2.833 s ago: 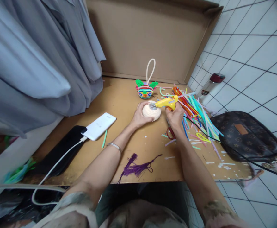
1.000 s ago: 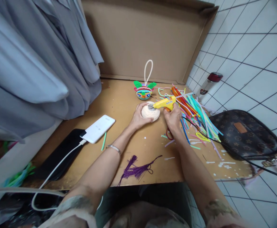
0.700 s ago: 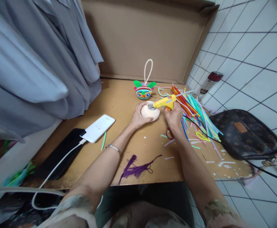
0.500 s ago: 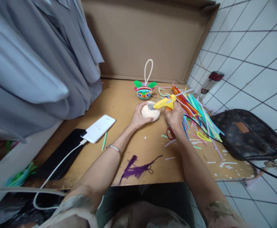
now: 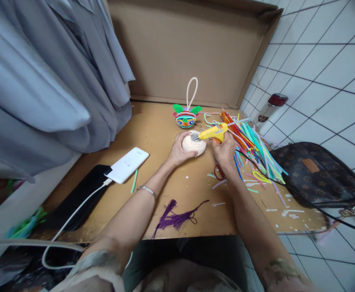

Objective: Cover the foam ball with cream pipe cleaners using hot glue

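My left hand point(image 5: 179, 150) is closed around a cream ball point(image 5: 195, 147) whose surface looks wound with strips. A yellow hot glue gun point(image 5: 213, 132) is gripped in my right hand point(image 5: 224, 150), and its nozzle rests at or just over the top of the ball. From the back of the gun a pale glue stick point(image 5: 240, 121) sticks out. Behind the ball sits a colourful lion-head ornament point(image 5: 185, 119) with green ears and a white loop. Red-handled scissors point(image 5: 219, 172) lie partly hidden under my right wrist.
Many coloured pipe cleaners point(image 5: 264, 152) are heaped right of my hands, with a patterned bag point(image 5: 317, 174) and a bottle point(image 5: 270, 110) beyond. Purple tassels point(image 5: 176, 219) lie near the front edge. At left are a white power bank point(image 5: 128, 165), a cable point(image 5: 74, 217) and grey cloth point(image 5: 95, 81).
Both hands keep their hold on the ball and the glue gun, almost in the same place. The whole view has shifted slightly.
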Demonstrator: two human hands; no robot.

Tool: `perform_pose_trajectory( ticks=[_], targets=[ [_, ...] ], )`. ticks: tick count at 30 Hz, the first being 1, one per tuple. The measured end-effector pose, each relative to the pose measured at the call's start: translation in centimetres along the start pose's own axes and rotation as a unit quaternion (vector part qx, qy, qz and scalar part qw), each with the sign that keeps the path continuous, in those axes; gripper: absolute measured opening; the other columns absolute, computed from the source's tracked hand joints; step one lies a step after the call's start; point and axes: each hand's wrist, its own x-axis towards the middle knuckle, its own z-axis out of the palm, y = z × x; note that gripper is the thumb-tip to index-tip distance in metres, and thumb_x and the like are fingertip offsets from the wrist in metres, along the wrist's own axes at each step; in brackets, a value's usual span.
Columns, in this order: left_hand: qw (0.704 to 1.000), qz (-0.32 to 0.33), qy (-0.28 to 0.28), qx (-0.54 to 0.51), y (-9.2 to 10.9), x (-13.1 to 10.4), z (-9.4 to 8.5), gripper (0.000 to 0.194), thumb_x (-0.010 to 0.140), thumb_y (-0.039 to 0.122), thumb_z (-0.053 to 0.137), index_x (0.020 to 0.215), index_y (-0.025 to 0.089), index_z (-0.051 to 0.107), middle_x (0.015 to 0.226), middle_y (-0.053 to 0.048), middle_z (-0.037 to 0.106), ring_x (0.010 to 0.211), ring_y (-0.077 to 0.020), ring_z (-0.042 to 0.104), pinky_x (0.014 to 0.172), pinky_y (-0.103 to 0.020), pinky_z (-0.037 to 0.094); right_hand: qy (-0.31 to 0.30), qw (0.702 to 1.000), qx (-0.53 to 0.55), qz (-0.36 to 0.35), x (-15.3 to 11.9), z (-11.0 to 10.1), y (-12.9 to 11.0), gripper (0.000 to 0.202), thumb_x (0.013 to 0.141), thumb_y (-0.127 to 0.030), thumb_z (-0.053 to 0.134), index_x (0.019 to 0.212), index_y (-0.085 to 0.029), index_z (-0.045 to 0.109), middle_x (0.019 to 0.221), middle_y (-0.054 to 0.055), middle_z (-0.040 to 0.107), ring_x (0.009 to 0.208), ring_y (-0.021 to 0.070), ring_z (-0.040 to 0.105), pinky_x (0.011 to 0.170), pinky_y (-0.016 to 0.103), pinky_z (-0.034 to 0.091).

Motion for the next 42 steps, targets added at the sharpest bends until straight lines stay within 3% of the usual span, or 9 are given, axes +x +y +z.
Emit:
perform_pose_trajectory(
  ticks=[21, 25, 29, 32, 35, 38, 42],
  targets=[
    [1.000, 0.015, -0.002, -0.001, -0.4, 0.1, 0.1, 0.079, 0.054, 0.025, 0.086, 0.129, 0.025, 0.058, 0.138, -0.009, 0.063, 0.129, -0.0315, 0.062, 0.117, -0.052, 0.049, -0.012, 0.999, 0.000, -0.038, 0.7, -1.1, 0.0, 0.022, 0.075, -0.031, 0.067, 0.095, -0.020, 0.068, 0.106, 0.013, 0.076, 0.093, 0.0286, 0.065, 0.086, 0.043, 0.054],
    [1.000, 0.011, 0.000, 0.001, -0.4, 0.1, 0.0, 0.080, 0.055, 0.025, 0.086, 0.129, 0.026, 0.058, 0.138, -0.009, 0.063, 0.129, -0.0315, 0.062, 0.116, -0.052, 0.049, -0.019, 1.000, 0.012, -0.015, 0.8, -0.8, 0.2, 0.028, 0.071, -0.032, 0.071, 0.096, -0.019, 0.070, 0.107, 0.014, 0.077, 0.093, 0.0292, 0.067, 0.087, 0.043, 0.054],
    [1.000, 0.004, 0.004, 0.006, -0.4, 0.1, 0.0, 0.081, 0.055, 0.026, 0.086, 0.130, 0.024, 0.057, 0.139, -0.010, 0.062, 0.130, -0.0323, 0.061, 0.118, -0.053, 0.048, -0.006, 0.995, 0.060, 0.082, 1.1, -0.1, 1.6, 0.033, 0.073, -0.041, 0.072, 0.096, -0.018, 0.069, 0.099, 0.015, 0.078, 0.085, 0.0283, 0.067, 0.081, 0.042, 0.055],
    [1.000, 0.008, 0.000, 0.007, -0.5, 0.1, 0.2, 0.081, 0.055, 0.026, 0.087, 0.130, 0.025, 0.057, 0.140, -0.010, 0.061, 0.132, -0.0326, 0.061, 0.120, -0.054, 0.047, 0.017, 0.989, 0.018, 0.148, 1.1, 0.5, 3.3, 0.036, 0.071, -0.048, 0.073, 0.092, -0.019, 0.068, 0.096, 0.015, 0.077, 0.087, 0.0306, 0.068, 0.083, 0.044, 0.055],
    [0.999, 0.031, 0.002, 0.032, -0.5, 0.2, 0.2, 0.080, 0.056, 0.026, 0.086, 0.130, 0.024, 0.057, 0.145, -0.011, 0.057, 0.139, -0.0343, 0.057, 0.123, -0.055, 0.044, 0.010, 0.985, -0.045, 0.167, 0.5, 1.2, 4.8, 0.033, 0.070, -0.043, 0.075, 0.091, -0.018, 0.068, 0.098, 0.018, 0.075, 0.094, 0.0330, 0.070, 0.087, 0.046, 0.055],
    [0.995, 0.066, 0.001, 0.072, -0.3, 0.2, -0.2, 0.076, 0.056, 0.026, 0.086, 0.128, 0.025, 0.060, 0.149, -0.012, 0.055, 0.147, -0.0368, 0.051, 0.127, -0.057, 0.039, -0.014, 0.983, -0.098, 0.156, -0.3, 1.7, 5.2, 0.030, 0.070, -0.037, 0.074, 0.092, -0.017, 0.068, 0.101, 0.020, 0.074, 0.099, 0.0345, 0.069, 0.091, 0.050, 0.055],
    [0.992, 0.096, -0.017, 0.077, 0.1, 0.1, -0.6, 0.071, 0.060, 0.028, 0.086, 0.127, 0.025, 0.062, 0.144, -0.012, 0.061, 0.141, -0.0360, 0.056, 0.125, -0.057, 0.041, -0.027, 0.979, -0.178, 0.100, -0.7, 1.1, 3.9, 0.038, 0.070, -0.035, 0.078, 0.098, -0.011, 0.069, 0.111, 0.029, 0.071, 0.112, 0.0430, 0.062, 0.101, 0.065, 0.046]
  ],
)
